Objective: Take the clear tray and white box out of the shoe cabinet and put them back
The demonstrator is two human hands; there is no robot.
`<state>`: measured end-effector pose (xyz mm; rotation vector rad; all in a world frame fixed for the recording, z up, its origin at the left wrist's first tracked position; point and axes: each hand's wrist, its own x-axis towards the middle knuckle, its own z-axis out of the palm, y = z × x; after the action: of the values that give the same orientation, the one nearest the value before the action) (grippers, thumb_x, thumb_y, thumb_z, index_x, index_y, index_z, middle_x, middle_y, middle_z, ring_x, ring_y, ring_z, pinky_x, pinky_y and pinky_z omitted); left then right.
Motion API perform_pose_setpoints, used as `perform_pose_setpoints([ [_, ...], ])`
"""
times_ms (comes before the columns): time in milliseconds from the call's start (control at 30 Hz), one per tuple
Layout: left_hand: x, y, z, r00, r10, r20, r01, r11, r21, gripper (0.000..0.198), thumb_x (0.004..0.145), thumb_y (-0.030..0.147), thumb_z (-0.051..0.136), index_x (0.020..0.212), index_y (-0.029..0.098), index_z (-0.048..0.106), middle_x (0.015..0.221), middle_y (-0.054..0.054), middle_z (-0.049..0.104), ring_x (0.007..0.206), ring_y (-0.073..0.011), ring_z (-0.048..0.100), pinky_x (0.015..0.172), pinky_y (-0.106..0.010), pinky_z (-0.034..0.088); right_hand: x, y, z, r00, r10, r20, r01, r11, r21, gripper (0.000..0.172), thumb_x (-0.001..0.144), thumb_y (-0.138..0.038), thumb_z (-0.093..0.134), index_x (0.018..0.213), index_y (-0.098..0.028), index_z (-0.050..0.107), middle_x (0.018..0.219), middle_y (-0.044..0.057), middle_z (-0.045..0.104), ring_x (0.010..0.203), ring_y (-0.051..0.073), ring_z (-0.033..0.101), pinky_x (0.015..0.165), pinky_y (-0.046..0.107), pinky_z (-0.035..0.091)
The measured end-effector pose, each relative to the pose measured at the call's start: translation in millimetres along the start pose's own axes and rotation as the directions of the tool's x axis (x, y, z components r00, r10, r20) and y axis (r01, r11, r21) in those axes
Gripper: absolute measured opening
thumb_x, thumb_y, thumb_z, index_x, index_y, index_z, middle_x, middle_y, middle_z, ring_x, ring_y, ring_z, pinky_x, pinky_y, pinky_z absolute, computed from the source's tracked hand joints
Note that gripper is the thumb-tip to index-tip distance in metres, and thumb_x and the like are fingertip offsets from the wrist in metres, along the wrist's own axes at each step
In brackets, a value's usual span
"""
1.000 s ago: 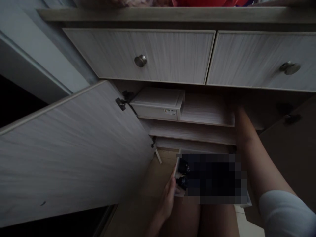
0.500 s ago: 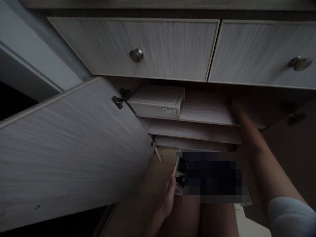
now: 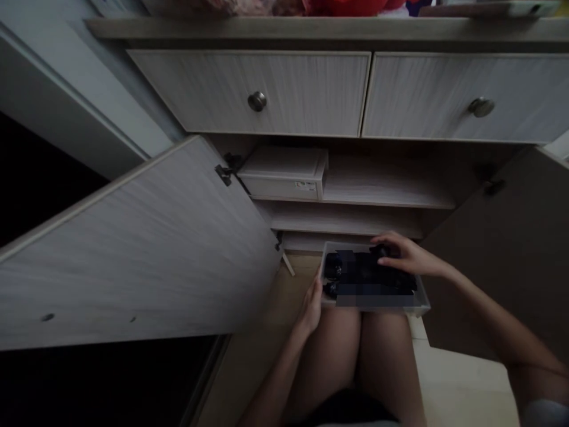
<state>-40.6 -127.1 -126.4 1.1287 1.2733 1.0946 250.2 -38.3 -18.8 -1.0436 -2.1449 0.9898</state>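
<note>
A pale shallow tray (image 3: pixel 419 311) rests across my thighs, filled with dark bundled items (image 3: pixel 355 270), partly pixelated. My left hand (image 3: pixel 312 305) grips the tray by its left wall. Over the tray's back right part, my right hand (image 3: pixel 398 254) reaches in with thumb and fingers bent around something dark; what it holds is too dark to make out. Behind the tray stands a cabinet with shelves (image 3: pixel 382 181). On the upper shelf, at the left, sits a white drawer box (image 3: pixel 284 172) with a small label.
An open cabinet door (image 3: pixel 155 255) spans the left side, and another door (image 3: pixel 502 255) stands open at the right. Two closed drawers with round knobs (image 3: pixel 256 101) are above the shelves. Red and pink things (image 3: pixel 342 6) lie on the cabinet top.
My right hand has come out of the upper shelf's right side down to the tray. My left hand still holds the tray. The view has shifted, showing the cabinet top and more of the right door.
</note>
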Motion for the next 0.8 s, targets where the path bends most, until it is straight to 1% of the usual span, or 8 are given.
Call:
perform_pose_setpoints([
  [33, -0.3, -0.1, 0.7, 0.999, 0.030, 0.011, -0.030, 1.000, 0.006, 0.079, 0.088, 0.074, 0.034, 0.146, 0.022, 0.046, 0.158, -0.004, 0.035, 0.149, -0.0235, 0.023, 0.125, -0.040, 0.013, -6.2, -7.0, 11.0, 1.000, -0.021, 0.018, 0.022, 0.999, -0.049, 0.048, 0.082, -0.044, 0.071, 0.123, -0.020, 0.062, 0.125, 0.012, 0.062, 0.117, 0.026, 0.059, 0.102, 0.042, 0.047],
  [100, -0.9, -0.8, 2.1, 0.997, 0.074, 0.027, -0.075, 0.997, 0.025, 0.076, 0.090, 0.072, 0.031, 0.147, 0.023, 0.044, 0.160, -0.003, 0.032, 0.150, -0.0228, 0.021, 0.126, -0.040, 0.011, -11.7, -16.5, 32.6, 0.996, -0.023, 0.083, 0.031, 0.995, -0.094, 0.052, 0.080, -0.040, 0.074, 0.125, -0.020, 0.059, 0.121, 0.012, 0.064, 0.112, 0.025, 0.062, 0.098, 0.042, 0.049],
  [200, -2.1, -1.5, 5.1, 0.996, 0.091, 0.012, -0.091, 0.995, 0.039, 0.076, 0.090, 0.072, 0.031, 0.146, 0.023, 0.045, 0.159, -0.003, 0.032, 0.150, -0.0233, 0.022, 0.125, -0.040, 0.013, -6.1, -27.1, 62.3, 0.983, -0.022, 0.181, 0.039, 0.995, -0.089, 0.056, 0.078, -0.034, 0.077, 0.127, -0.019, 0.055, 0.115, 0.010, 0.067, 0.102, 0.023, 0.066, 0.091, 0.037, 0.052],
  [333, -6.1, 1.1, 9.9, 0.993, 0.115, -0.007, -0.115, 0.992, 0.047, 0.079, 0.088, 0.074, 0.031, 0.145, 0.021, 0.047, 0.157, -0.005, 0.036, 0.149, -0.0242, 0.023, 0.125, -0.040, 0.016, 12.1, -41.0, 93.1, 0.959, -0.094, 0.266, 0.148, 0.970, -0.191, 0.041, 0.079, -0.018, 0.071, 0.119, -0.017, 0.059, 0.111, 0.010, 0.066, 0.102, 0.022, 0.065, 0.088, 0.033, 0.051],
  [433, -10.3, 3.9, 11.0, 0.990, 0.139, -0.027, -0.138, 0.989, 0.059, 0.079, 0.089, 0.073, 0.031, 0.146, 0.019, 0.046, 0.158, -0.006, 0.036, 0.149, -0.0237, 0.024, 0.125, -0.040, 0.016, 23.3, -46.3, 109.2, 0.936, -0.130, 0.326, 0.218, 0.944, -0.250, 0.037, 0.076, -0.015, 0.072, 0.112, -0.016, 0.063, 0.114, 0.011, 0.062, 0.101, 0.022, 0.064, 0.087, 0.033, 0.051],
  [500, -12.3, 5.1, 10.1, 0.988, 0.152, -0.034, -0.149, 0.986, 0.070, 0.079, 0.090, 0.073, 0.030, 0.146, 0.019, 0.046, 0.157, -0.007, 0.037, 0.149, -0.0238, 0.025, 0.125, -0.040, 0.016, 27.5, -47.1, 117.3, 0.948, -0.107, 0.299, 0.194, 0.941, -0.279, 0.036, 0.076, -0.017, 0.072, 0.111, -0.016, 0.063, 0.112, 0.011, 0.061, 0.096, 0.021, 0.064, 0.085, 0.033, 0.052],
  [633, -12.9, 5.5, 6.8, 0.989, 0.148, -0.020, -0.146, 0.986, 0.077, 0.083, 0.089, 0.075, 0.030, 0.146, 0.017, 0.046, 0.157, -0.009, 0.037, 0.148, -0.0251, 0.026, 0.125, -0.041, 0.017, 29.9, -48.8, 127.9, 0.976, -0.018, 0.217, 0.098, 0.926, -0.364, 0.035, 0.078, -0.020, 0.074, 0.109, -0.015, 0.058, 0.101, 0.008, 0.063, 0.090, 0.020, 0.063, 0.078, 0.031, 0.051],
  [800, -10.9, 3.8, 5.3, 0.987, 0.161, -0.026, -0.159, 0.985, 0.070, 0.083, 0.088, 0.076, 0.030, 0.145, 0.018, 0.046, 0.158, -0.009, 0.035, 0.149, -0.0251, 0.025, 0.125, -0.041, 0.016, 28.2, -52.7, 131.8, 0.981, 0.039, 0.190, 0.066, 0.857, -0.512, 0.030, 0.085, -0.027, 0.071, 0.110, -0.016, 0.058, 0.111, 0.010, 0.059, 0.088, 0.018, 0.064, 0.075, 0.029, 0.050],
])
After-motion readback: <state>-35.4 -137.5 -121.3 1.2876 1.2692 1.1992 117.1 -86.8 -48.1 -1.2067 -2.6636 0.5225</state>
